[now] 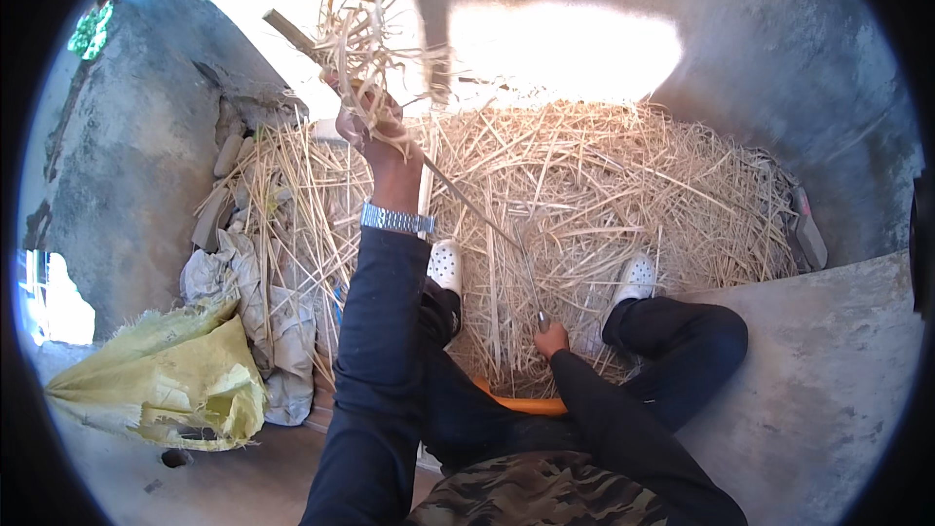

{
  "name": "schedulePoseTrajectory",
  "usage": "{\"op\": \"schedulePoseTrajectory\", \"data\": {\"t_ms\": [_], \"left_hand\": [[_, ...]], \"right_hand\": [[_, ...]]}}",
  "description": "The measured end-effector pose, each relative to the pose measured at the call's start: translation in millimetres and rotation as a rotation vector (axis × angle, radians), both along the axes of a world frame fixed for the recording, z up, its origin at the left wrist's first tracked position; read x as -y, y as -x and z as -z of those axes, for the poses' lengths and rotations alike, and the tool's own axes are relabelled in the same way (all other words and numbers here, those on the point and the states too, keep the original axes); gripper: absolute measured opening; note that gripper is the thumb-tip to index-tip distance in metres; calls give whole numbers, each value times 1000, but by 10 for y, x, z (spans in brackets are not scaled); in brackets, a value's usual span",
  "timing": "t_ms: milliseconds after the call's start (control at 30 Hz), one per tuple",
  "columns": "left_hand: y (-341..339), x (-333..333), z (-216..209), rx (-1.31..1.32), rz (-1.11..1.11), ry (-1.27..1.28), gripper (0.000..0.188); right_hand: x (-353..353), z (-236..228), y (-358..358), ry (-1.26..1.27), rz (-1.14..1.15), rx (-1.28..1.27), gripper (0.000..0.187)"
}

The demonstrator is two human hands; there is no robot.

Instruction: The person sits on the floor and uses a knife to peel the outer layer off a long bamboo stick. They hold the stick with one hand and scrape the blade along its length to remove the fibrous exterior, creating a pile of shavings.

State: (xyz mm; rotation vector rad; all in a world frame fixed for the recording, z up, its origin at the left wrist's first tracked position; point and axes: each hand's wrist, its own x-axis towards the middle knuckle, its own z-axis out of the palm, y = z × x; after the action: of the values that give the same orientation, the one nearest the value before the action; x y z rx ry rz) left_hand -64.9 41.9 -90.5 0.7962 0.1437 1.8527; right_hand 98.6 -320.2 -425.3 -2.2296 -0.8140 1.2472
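My left hand (375,127), with a metal watch at its wrist, is raised at the upper left. Its fingers are closed round a bundle of pale curly shavings (360,34) and a stick (292,31) whose end pokes out at the upper left. From this hand a thin, dark strip (472,205) slants down to the right. Lower down, my right hand (552,339) is closed on a knife (533,282) with a narrow blade pointing away from me. Blade and strip meet or cross near the middle; whether they touch I cannot tell.
Loose straw-like strips and shavings (584,166) cover the floor around my white clogs (445,265). On the left lie a torn yellow sack (166,370), a pale crumpled cloth (282,331) and some bricks. Concrete walls (779,49) stand around; an orange edge (526,404) shows beneath me.
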Motion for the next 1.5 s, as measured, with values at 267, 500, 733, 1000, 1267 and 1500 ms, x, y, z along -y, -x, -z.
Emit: {"op": "schedulePoseTrajectory", "data": {"t_ms": [267, 500, 733, 1000, 1267, 1500], "left_hand": [[-203, 75, -48, 12, -59, 287, 18], [-410, 329, -447, -128, -180, 294, 11], [-277, 243, -455, -90, -168, 422, 10], [-154, 210, -414, -131, -257, 348, 13], [13, 410, -558, -306, -13, 47, 18], [6, 698, -869, -326, -91, 196, 34]], "right_hand": [[-215, -659, 125, 95, 222, -523, 8], [-279, -769, 225, 60, 183, -477, 9], [-453, -1548, 361, -499, -137, -36, 24], [-38, -480, 19, 218, 54, -184, 21], [-172, -1040, -93, 171, 283, -814, 2], [-306, -1635, 209, -557, -57, 21, 20]]}}
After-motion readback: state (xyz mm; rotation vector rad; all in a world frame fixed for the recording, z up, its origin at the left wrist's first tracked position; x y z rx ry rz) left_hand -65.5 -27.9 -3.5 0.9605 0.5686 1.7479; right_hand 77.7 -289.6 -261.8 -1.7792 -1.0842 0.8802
